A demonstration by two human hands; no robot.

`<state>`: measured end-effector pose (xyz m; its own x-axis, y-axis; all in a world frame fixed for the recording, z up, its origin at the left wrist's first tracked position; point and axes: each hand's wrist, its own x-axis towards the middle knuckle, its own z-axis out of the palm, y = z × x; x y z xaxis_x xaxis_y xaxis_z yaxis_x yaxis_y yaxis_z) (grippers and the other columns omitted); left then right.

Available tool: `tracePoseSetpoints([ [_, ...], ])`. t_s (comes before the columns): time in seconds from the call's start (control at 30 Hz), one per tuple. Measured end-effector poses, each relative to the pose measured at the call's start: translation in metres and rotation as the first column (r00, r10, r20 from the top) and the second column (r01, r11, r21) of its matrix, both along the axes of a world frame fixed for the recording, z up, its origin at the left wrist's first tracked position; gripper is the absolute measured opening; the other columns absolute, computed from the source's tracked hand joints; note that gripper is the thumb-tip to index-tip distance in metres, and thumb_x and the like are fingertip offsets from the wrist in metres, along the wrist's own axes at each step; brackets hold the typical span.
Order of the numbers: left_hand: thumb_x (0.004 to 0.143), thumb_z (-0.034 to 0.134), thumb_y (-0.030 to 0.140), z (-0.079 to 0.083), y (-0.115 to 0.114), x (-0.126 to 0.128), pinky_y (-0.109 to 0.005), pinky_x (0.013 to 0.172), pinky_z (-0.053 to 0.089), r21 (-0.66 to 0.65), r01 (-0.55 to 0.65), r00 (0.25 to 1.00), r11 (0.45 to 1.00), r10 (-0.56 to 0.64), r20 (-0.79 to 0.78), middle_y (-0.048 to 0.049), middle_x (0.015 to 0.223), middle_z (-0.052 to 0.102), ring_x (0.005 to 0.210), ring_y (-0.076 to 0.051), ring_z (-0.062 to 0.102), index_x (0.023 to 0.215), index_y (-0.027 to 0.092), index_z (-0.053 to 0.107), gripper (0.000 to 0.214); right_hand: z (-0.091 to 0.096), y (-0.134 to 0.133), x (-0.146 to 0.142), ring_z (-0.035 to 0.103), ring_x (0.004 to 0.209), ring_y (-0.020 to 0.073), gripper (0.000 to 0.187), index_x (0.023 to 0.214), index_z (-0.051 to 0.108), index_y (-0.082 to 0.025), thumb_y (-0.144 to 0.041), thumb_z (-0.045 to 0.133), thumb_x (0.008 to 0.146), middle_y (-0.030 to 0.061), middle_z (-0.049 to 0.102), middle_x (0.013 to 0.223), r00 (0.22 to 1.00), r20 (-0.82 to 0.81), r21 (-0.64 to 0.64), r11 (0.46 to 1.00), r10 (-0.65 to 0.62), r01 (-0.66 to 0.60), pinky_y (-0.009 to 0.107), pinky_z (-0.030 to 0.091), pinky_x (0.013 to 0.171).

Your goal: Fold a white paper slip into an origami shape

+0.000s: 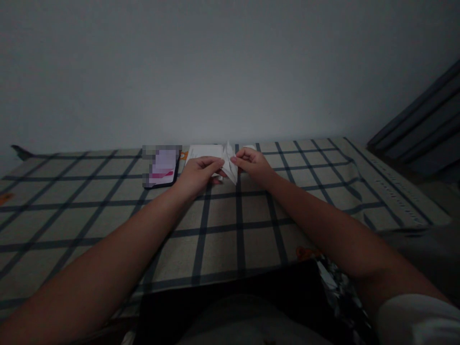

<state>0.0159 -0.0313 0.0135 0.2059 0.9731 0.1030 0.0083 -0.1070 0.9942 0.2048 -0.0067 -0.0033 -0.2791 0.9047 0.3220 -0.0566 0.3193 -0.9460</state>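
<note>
Two sets of fingers (pixel 216 164) (pixel 240 162) pinch folded white paper (pixel 231 171).

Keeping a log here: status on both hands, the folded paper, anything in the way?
Left hand and right hand pinching folded white paper. Phone left of both hands. Nothing visibly blocking them.

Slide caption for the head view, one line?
Left hand and right hand pinch folded white paper over a checked tablecloth, phone to the left.
</note>
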Motion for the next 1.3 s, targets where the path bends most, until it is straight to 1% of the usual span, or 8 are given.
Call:
tracePoseSetpoints([
  [0.2, 0.074, 0.079, 0.041, 0.001, 0.001, -0.001, -0.023, 0.053, 0.052, 0.016, -0.014, 0.999, 1.000, 0.014, -0.042, -0.0064, 0.071, 0.072, 0.062, -0.014, 0.065, 0.084, 0.013, 0.076, 0.030, 0.003, -0.004, -0.001, 0.053, 0.060, 0.0094, 0.040, 0.077, 0.052, -0.019, -0.052, 0.075, 0.075, -0.0039, 0.054, 0.067, 0.999, 0.034, 0.017, 1.000, -0.008, 0.007, 0.023, 0.047, 0.057],
  [0.37, 0.071, 0.080, 0.040, 0.000, 0.002, -0.001, -0.023, 0.053, 0.051, 0.012, -0.045, 0.997, 0.999, 0.045, -0.056, -0.0061, 0.070, 0.071, 0.061, -0.014, 0.065, 0.081, 0.012, 0.074, 0.030, 0.001, -0.004, 0.000, 0.053, 0.061, 0.0096, 0.040, 0.078, 0.054, -0.019, -0.053, 0.074, 0.076, -0.0034, 0.055, 0.068, 0.999, 0.043, 0.058, 0.998, -0.007, 0.005, 0.023, 0.047, 0.057],
  [0.5, 0.070, 0.081, 0.039, 0.002, 0.001, -0.001, -0.022, 0.054, 0.052, 0.014, -0.050, 0.997, 0.999, 0.051, -0.060, -0.0050, 0.069, 0.071, 0.060, -0.013, 0.064, 0.080, 0.012, 0.074, 0.029, 0.000, -0.003, 0.000, 0.053, 0.061, 0.0091, 0.041, 0.078, 0.053, -0.019, -0.055, 0.074, 0.075, -0.0035, 0.055, 0.068, 0.999, 0.047, 0.062, 0.998, -0.005, 0.002, 0.023, 0.046, 0.056],
  [0.7, 0.069, 0.079, 0.036, 0.006, -0.001, 0.000, -0.022, 0.054, 0.051, -0.002, -0.063, 0.996, 0.998, 0.063, -0.064, -0.0054, 0.068, 0.071, 0.058, -0.012, 0.063, 0.077, 0.012, 0.073, 0.026, 0.001, -0.004, 0.000, 0.052, 0.061, 0.0091, 0.040, 0.080, 0.052, -0.019, -0.054, 0.072, 0.077, -0.0033, 0.055, 0.069, 0.998, 0.063, 0.072, 0.997, 0.013, -0.017, 0.023, 0.046, 0.056],
  [0.83, 0.070, 0.078, 0.036, 0.003, 0.000, 0.000, -0.021, 0.054, 0.051, 0.007, -0.066, 0.995, 0.998, 0.067, -0.069, -0.0050, 0.067, 0.070, 0.058, -0.012, 0.063, 0.077, 0.013, 0.073, 0.025, 0.001, -0.002, 0.000, 0.052, 0.062, 0.0092, 0.038, 0.080, 0.051, -0.020, -0.052, 0.071, 0.079, -0.0030, 0.054, 0.070, 0.996, 0.083, 0.067, 0.997, 0.024, -0.030, 0.024, 0.046, 0.057],
  [1.07, 0.070, 0.079, 0.040, -0.003, 0.004, -0.002, -0.021, 0.052, 0.050, 0.019, -0.048, 0.997, 0.999, 0.049, -0.053, -0.0044, 0.068, 0.069, 0.060, -0.013, 0.065, 0.079, 0.014, 0.073, 0.028, 0.001, -0.001, 0.001, 0.053, 0.066, 0.0109, 0.035, 0.084, 0.055, -0.018, -0.050, 0.068, 0.081, -0.0011, 0.055, 0.075, 0.983, 0.155, 0.065, 0.992, 0.097, -0.108, 0.025, 0.045, 0.060],
  [1.2, 0.071, 0.080, 0.045, -0.008, 0.004, -0.002, -0.022, 0.052, 0.050, 0.049, -0.044, 0.994, 0.998, 0.049, -0.102, -0.0043, 0.067, 0.069, 0.056, -0.012, 0.062, 0.082, 0.015, 0.075, 0.033, 0.001, -0.001, 0.001, 0.052, 0.066, 0.0115, 0.030, 0.083, 0.055, -0.017, -0.045, 0.066, 0.081, -0.0014, 0.055, 0.072, 0.982, 0.169, 0.043, 0.994, 0.087, -0.096, 0.025, 0.043, 0.060],
  [1.3, 0.071, 0.080, 0.047, -0.009, 0.003, -0.002, -0.024, 0.053, 0.051, 0.089, -0.063, 0.987, 0.994, 0.076, -0.143, -0.0045, 0.072, 0.071, 0.057, -0.013, 0.062, 0.089, 0.016, 0.077, 0.036, 0.002, -0.002, 0.000, 0.052, 0.068, 0.0121, 0.027, 0.081, 0.055, -0.017, -0.042, 0.065, 0.078, -0.0010, 0.055, 0.074, 0.979, 0.180, 0.042, 0.994, 0.092, -0.101, 0.025, 0.041, 0.061],
])
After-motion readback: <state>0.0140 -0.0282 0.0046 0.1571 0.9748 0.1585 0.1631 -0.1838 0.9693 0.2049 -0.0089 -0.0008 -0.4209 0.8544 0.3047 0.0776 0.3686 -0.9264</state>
